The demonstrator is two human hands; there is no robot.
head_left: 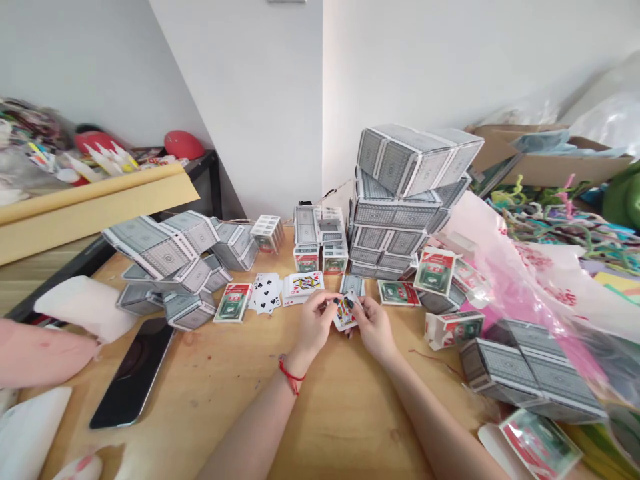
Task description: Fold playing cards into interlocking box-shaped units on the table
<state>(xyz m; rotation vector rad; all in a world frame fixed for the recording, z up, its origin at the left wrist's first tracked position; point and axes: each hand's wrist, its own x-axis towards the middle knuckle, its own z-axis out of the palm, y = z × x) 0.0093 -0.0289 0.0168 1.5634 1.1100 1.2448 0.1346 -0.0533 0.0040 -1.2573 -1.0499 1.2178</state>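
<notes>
Both my hands meet at the middle of the wooden table [240, 393] around a small stack of playing cards [345, 312] with a face card on top. My left hand [314, 324], with a red string round its wrist, pinches the stack's left side. My right hand [374, 325] grips its right side, fingers curled. Just beyond them lie fanned-out cards [266, 292], another face-up pile [303, 285] and a single card box [233, 301].
Tall stacks of wrapped card packs [400, 200] stand behind; more packs [170, 260] tumble at the left and lie at the right [530, 373]. A dark tablet [135, 373] lies left. A pink plastic bag [505, 280] and craft clutter fill the right.
</notes>
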